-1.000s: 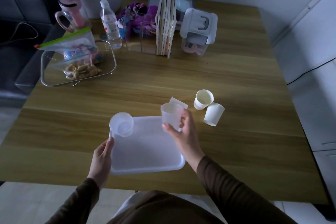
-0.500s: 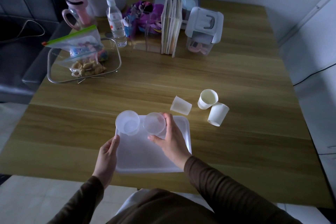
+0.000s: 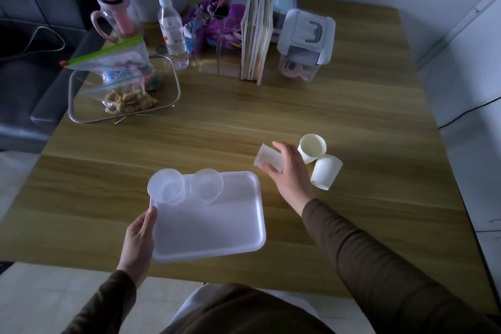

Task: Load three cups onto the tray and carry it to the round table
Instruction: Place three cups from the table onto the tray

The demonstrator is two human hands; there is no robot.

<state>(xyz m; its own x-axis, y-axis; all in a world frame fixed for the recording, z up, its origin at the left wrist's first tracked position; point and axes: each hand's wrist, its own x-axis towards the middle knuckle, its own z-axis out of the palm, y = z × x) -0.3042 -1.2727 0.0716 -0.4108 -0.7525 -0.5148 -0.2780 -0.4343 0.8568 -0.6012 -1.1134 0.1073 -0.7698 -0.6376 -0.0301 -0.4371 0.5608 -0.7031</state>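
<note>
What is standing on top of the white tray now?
Two clear cups stand upright along the far edge of the tray. Its left rim is partly covered by the left hand.

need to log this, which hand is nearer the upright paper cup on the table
Right. The right hand is just left of the upright paper cup, closing on the tipped clear cup. The left hand is far off, on the tray edge.
</note>
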